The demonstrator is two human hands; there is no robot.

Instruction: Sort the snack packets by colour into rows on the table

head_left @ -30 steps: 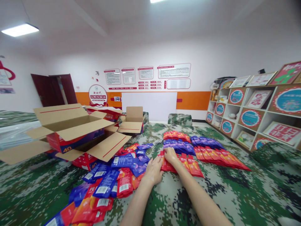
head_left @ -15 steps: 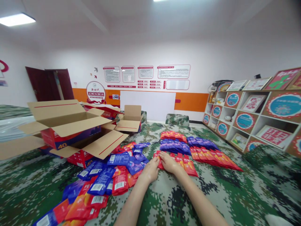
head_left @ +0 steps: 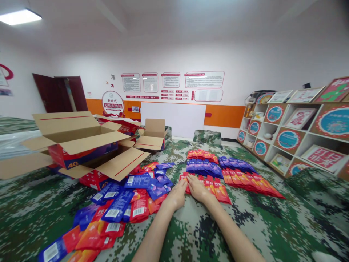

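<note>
My left hand (head_left: 176,196) and my right hand (head_left: 197,188) lie side by side on the camouflage cloth (head_left: 245,225), fingers stretched flat onto the near end of a row of red packets (head_left: 215,186). Both hands press on the leftmost red packet; neither lifts anything. Behind that row lie a row of purple packets (head_left: 203,167) and more red packets (head_left: 201,155). A further overlapping row of purple and red packets (head_left: 251,176) runs off to the right. A loose heap of blue and red packets (head_left: 128,203) spreads out left of my left hand.
Open cardboard boxes (head_left: 79,142) stand at the left, another small box (head_left: 152,134) further back. Shelves with framed pictures (head_left: 294,134) line the right wall. A dark door (head_left: 57,92) and wall notices sit at the back.
My hands drew together and slid slightly toward me along the red packets. The view shifted a little; nothing was picked up.
</note>
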